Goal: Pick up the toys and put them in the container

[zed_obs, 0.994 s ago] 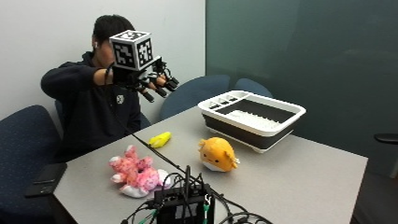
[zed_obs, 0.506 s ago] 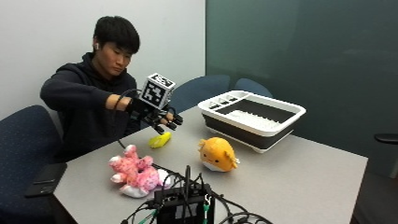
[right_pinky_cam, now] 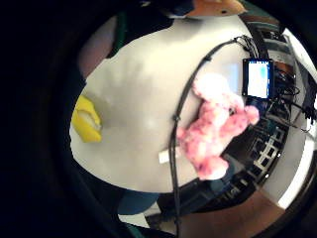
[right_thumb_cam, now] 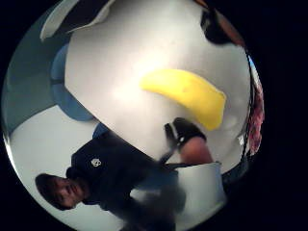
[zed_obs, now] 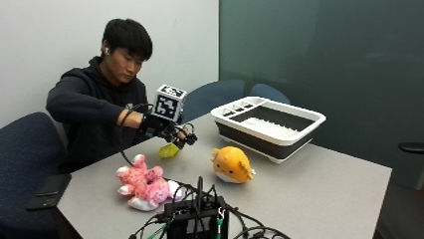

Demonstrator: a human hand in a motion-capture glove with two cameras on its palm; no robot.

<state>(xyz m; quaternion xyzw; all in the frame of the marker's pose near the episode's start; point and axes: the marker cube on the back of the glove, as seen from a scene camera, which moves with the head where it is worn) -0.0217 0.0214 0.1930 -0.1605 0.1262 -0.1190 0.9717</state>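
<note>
- One yellow banana toy [zed_obs: 169, 150] is counted on the table [zed_obs: 311, 194].
- One pink plush toy [zed_obs: 144, 182] is counted.
- One orange plush toy [zed_obs: 232, 165] is counted.
- One white-rimmed container [zed_obs: 268, 126] is counted.
- One gloved right hand [zed_obs: 173, 135] is counted.

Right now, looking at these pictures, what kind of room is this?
Probably an office meeting room used for recording: a plain grey table ringed by blue office chairs, and a dark glass partition wall. Electronics with cables sit at the table's edge beside the toys.
</note>
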